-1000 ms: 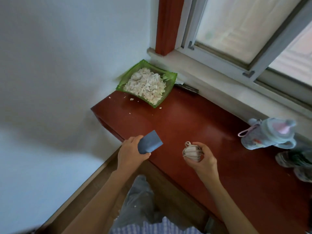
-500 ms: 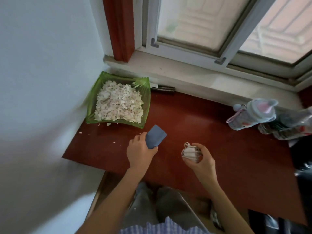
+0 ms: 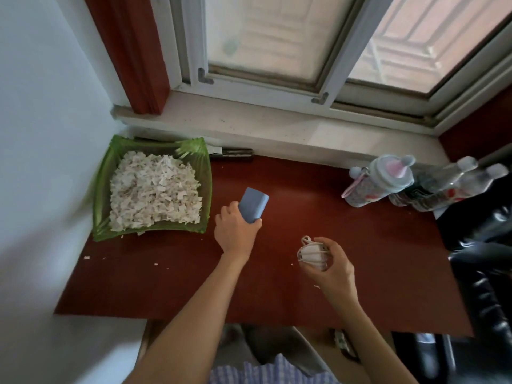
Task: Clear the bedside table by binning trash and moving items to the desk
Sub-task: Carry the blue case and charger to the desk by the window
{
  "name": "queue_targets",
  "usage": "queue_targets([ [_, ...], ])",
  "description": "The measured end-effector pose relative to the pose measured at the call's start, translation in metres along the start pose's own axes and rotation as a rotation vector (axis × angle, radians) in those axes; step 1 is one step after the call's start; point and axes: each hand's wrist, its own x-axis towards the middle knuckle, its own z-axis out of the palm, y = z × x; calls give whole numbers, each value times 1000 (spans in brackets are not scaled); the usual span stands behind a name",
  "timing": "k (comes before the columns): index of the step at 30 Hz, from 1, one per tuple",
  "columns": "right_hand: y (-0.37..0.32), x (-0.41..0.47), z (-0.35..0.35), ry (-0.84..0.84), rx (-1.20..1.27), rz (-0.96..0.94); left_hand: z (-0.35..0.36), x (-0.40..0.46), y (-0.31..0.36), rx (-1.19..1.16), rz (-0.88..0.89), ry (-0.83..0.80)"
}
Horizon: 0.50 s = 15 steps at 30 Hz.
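Broadly, the red desk [image 3: 318, 217] under the window fills the view. At its far left corner sits a green tray [image 3: 206, 189] heaped with white paper scraps [image 3: 153, 192]. Just right of that tray, the left hand [image 3: 235, 231] grips a blue box [image 3: 253, 200] over the desk. Further right of the tray, the right hand [image 3: 332, 264] curls around a folded white mask [image 3: 311, 254]. 3 bottles [image 3: 388, 181] lie far from the tray, at the desk's right end.

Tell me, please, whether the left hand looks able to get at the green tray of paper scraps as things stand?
Probably yes for position: the green tray lies just left of the left hand, with bare red tabletop between. But that hand already grips a blue object, so it could not grasp the tray freely.
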Motion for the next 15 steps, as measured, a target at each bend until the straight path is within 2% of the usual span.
queue_targets([
  [15, 19, 6, -18, 62, 36, 81, 23, 54, 8, 27, -134, 39],
])
